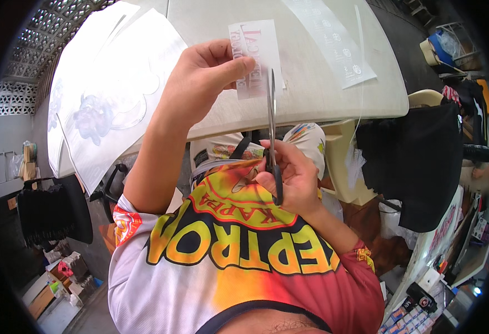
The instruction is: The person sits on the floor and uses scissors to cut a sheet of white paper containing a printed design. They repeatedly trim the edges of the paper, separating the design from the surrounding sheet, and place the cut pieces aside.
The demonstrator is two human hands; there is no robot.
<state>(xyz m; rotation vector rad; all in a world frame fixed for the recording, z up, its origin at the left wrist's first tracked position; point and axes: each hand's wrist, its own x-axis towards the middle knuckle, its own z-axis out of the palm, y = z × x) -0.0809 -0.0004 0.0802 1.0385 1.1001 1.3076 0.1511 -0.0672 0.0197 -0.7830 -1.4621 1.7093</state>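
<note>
Between the thumb and fingers of my left hand (205,79) is a small translucent sheet of transfer film (271,41) with mirrored red and dark lettering. It is raised over the table's near edge. My right hand (298,179) grips scissors (272,121) by their black handles, thumb and fingers about the loops. The metal blades point away from me and lie along the sheet's right side, seen nearly edge-on. I cannot tell whether they are cutting into the film. Another pale edge shows just behind the sheet, partly hidden.
On the white table (236,121) lie large sheets with floral prints (115,83) at left and a printed film strip (332,46) at right. A thin offcut (360,62) hangs over the edge. Black cloth (411,163) drapes near a beige plastic chair (340,163). More black cloth (52,213) hangs lower left.
</note>
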